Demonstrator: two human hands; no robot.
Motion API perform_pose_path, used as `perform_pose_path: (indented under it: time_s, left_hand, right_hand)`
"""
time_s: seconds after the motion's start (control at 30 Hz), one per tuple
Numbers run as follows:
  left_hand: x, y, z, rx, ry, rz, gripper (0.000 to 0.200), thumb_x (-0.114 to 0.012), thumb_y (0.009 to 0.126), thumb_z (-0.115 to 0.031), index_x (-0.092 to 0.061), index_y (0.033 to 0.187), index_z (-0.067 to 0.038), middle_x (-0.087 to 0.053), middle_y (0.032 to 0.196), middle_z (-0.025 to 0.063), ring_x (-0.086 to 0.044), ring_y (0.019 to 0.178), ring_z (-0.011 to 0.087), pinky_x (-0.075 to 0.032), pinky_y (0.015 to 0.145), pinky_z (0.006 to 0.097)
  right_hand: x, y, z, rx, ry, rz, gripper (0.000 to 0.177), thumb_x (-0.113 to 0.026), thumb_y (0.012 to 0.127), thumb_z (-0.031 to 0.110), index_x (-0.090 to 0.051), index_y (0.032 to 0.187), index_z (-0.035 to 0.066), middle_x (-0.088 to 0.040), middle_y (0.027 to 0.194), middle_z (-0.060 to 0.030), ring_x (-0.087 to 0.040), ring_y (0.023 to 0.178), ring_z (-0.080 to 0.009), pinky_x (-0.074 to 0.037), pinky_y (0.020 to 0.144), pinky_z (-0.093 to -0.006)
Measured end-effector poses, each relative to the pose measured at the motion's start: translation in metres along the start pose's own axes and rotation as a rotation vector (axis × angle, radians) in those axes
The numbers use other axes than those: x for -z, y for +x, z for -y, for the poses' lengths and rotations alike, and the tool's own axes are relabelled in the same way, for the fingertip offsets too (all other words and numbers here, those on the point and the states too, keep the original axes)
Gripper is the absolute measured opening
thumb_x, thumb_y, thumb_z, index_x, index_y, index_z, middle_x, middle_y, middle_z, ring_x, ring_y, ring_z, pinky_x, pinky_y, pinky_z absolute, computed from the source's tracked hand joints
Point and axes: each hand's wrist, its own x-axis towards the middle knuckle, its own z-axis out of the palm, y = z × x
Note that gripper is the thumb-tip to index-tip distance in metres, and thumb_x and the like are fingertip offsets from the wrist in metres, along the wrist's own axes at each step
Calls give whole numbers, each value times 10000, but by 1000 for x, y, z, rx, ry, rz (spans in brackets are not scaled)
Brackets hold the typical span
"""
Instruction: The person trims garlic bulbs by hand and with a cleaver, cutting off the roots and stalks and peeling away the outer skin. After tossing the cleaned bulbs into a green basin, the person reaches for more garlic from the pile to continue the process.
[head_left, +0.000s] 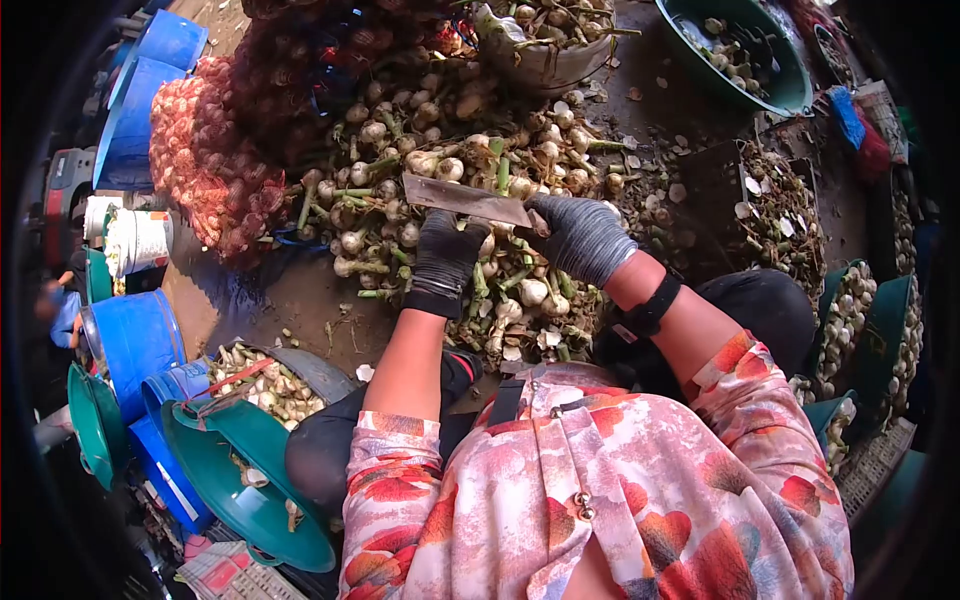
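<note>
Through the head camera, then, and both gloved hands sit close to the middle, over the near side of the garlic heap [362, 174]. The right hand [585, 238], toward one o'clock, has its fingers clamped on the handle end of a broad knife [465, 199], with the blade stretched across toward eleven. The left hand [444, 250], just left of twelve, has its fingers curled in beneath the blade; whether they grip a bulb I can't tell, the blade and glove get in the way. That low, level blade looks like a way of steering the edge close to the left hand, and the gloves presumably guard the skin.

The heap spreads from the hands up to twelve o'clock, bulbs with green stalks on, likely kept there for an easy reach from a seat. Out at ten, a red net sack [205, 160] bulges with bulbs, probably stock kept off to the side. A loaded white bucket [548, 72] stands past the heap toward half past twelve, a green basin [788, 85] between one and two, and papery scraps [783, 212] lie gathered at half past two. Down at eight, a teal tub [213, 482] leans near the knee, seemingly within arm's reach.
</note>
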Motion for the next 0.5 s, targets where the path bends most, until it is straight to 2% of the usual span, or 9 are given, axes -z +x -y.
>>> perform_pose_path:
  time_s: [0.13,0.17,0.2,0.27,0.3,0.33,0.4,0.47,0.5]
  left_hand:
    - [33,-38,-34,25,-184,-28,313,-680,796,-165,-642,1069,-16,-636,987,158,-631,918,312,-484,882,366]
    - [39,-47,-38,-42,-254,-76,313,-693,768,-110,-640,1065,-22,-625,1009,141,-623,934,278,-487,874,348]
    - [48,-54,-43,-71,-228,-84,339,-704,750,-110,-642,1074,-33,-614,1022,139,-616,954,280,-491,870,352]
    - [59,-66,-45,-116,-86,-86,357,-710,735,-106,-641,1077,-30,-611,999,143,-613,945,289,-495,866,362]
    - [63,-70,-49,-90,-51,-64,352,-712,733,-110,-639,1068,-30,-607,997,152,-609,946,311,-496,863,381]
    - [66,-72,-55,-40,42,-9,380,-721,728,-114,-622,1088,-38,-606,1015,161,-605,960,329,-494,869,401]
    - [65,-72,-60,-99,94,-44,440,-732,717,-120,-594,1124,-27,-604,1041,173,-602,967,344,-489,882,414]
    - [58,-82,-57,-75,-363,-70,681,-762,740,-275,-439,1275,-4,-531,1191,178,-558,1080,310,-465,943,393]
    - [58,-82,-54,-69,-586,-94,813,-778,751,-352,-362,1351,7,-495,1266,181,-535,1137,293,-453,974,383]
  right_hand:
    - [-22,1,-24,-52,0,49,354,-676,792,273,-635,1115,133,-681,933,-176,-655,868,-371,-518,785,-447]
    - [-34,8,-41,-211,54,123,367,-682,810,326,-642,1110,118,-680,961,-188,-654,896,-366,-516,809,-437]
    - [-32,4,-41,-233,177,114,413,-685,823,408,-648,1098,103,-679,979,-198,-655,913,-362,-514,818,-423]
    - [-33,1,-24,-136,348,-31,497,-692,818,468,-640,1116,74,-682,975,-200,-661,918,-348,-513,830,-408]
    - [-26,0,-4,-108,521,15,560,-704,808,496,-629,1142,53,-692,947,-175,-671,911,-292,-509,853,-379]
    - [-29,-2,11,37,717,-3,554,-702,824,481,-620,1135,30,-691,903,-136,-651,863,-227,-503,838,-365]
    - [-34,-1,33,185,663,-103,526,-708,832,462,-619,1099,18,-678,825,-89,-630,767,-191,-514,750,-352]
    - [-32,2,38,21,851,4,476,-716,839,438,-633,1069,30,-661,758,-56,-600,623,-144,-495,582,-303]
    - [-32,3,34,-178,1143,163,364,-713,849,417,-650,1000,92,-611,669,-6,-526,492,-90,-411,432,-248]
